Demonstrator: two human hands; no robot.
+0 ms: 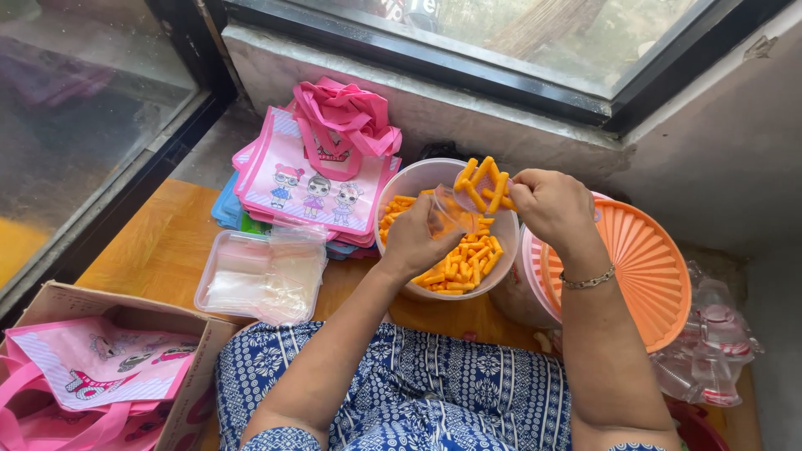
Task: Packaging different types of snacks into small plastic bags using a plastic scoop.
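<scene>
Above the white bowl point(415, 179), the right hand point(551, 205) pinches a bunch of orange snack sticks point(487, 185), their long axes slanting up-left from its fingertips. The left hand point(415, 242) pinches open a small clear bag point(454, 209) just below the sticks.

A wooden floor point(159, 250) is seen; left of the hands lie a clear plastic tray point(263, 276), stacked pink bags point(313, 188) and a cardboard box point(180, 326), a white bowl point(418, 179) beneath them.

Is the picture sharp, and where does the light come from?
Head view: soft daylight from the window, no harsh shadows; the hands and orange snack sticks are sharp; the glass panel at left shows hazy reflections.
</scene>
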